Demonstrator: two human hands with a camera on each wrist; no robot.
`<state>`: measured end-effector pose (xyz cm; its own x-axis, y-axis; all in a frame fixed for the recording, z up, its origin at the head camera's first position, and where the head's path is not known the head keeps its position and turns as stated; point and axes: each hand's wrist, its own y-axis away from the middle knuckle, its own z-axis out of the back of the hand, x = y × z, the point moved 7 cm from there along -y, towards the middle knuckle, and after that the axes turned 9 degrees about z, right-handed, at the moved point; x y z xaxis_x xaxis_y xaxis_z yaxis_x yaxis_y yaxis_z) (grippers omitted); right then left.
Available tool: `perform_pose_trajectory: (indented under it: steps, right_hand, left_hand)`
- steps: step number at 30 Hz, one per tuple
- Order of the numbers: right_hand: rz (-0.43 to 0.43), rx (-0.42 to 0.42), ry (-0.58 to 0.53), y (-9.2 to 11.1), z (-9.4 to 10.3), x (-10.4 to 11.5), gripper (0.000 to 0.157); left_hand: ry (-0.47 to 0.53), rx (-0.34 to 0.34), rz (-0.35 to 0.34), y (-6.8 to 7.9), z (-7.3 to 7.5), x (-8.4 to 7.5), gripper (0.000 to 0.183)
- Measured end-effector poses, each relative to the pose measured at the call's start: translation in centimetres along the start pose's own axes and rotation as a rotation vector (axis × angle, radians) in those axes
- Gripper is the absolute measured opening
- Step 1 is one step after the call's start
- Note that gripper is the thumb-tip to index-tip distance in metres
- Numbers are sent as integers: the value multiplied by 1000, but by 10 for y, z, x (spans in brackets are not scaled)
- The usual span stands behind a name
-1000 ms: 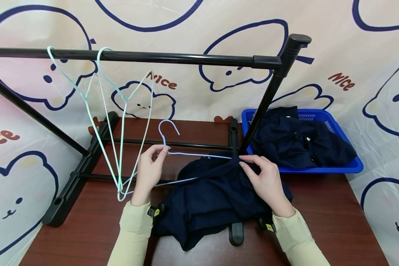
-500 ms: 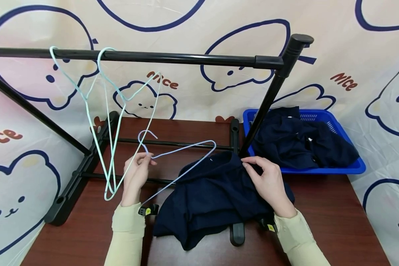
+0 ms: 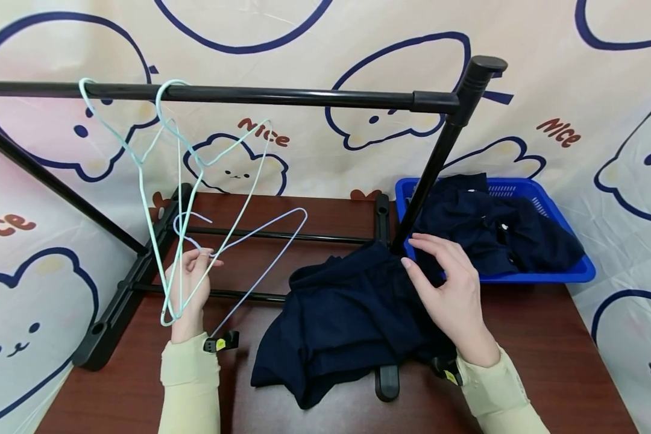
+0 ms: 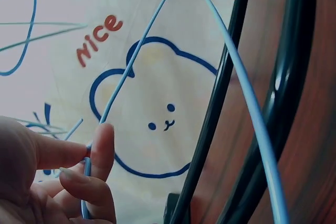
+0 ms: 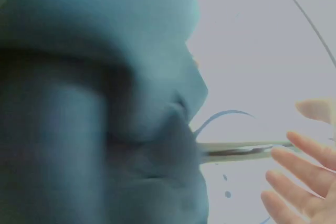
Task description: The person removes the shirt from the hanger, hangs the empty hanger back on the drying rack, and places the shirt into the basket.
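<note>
My left hand (image 3: 191, 283) pinches a pale lavender-blue wire hanger (image 3: 302, 211) just below its hook. In the left wrist view the fingers and thumb close round the hanger's thin wire (image 4: 257, 119). The hanger is out of the cloth, left of a navy garment (image 3: 352, 319) that lies bunched over the rack's right foot. My right hand (image 3: 452, 295) hovers at the garment's upper right edge, fingers spread and thumb apart, with nothing in its grasp. Blurred dark cloth (image 5: 152, 103) fills the left of the right wrist view.
Two mint-green hangers (image 3: 141, 163) hang from the rack's black top bar (image 3: 304, 96), partly in front of the left hand. A blue basket (image 3: 542, 277) with more navy clothes stands at the right, behind the rack's post (image 3: 434, 163). Lower bars cross the brown table (image 3: 548, 361).
My left hand has drawn the hanger out of the garment and moved left with it. My right hand has released the garment's edge, spread its fingers and shifted slightly right.
</note>
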<state>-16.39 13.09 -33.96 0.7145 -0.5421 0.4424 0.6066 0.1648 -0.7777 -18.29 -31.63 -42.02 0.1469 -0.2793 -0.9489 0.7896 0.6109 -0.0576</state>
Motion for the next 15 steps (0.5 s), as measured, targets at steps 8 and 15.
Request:
perform_pose_trajectory:
  steps: [8, 15]
  right_hand:
    - [131, -66, -53, -27, 13, 33, 29]
    - [234, -129, -82, -51, 22, 70, 37]
  left_hand:
    - [-133, -90, 43, 0, 18, -4, 29]
    - [-93, -97, 75, 5, 31, -15, 31]
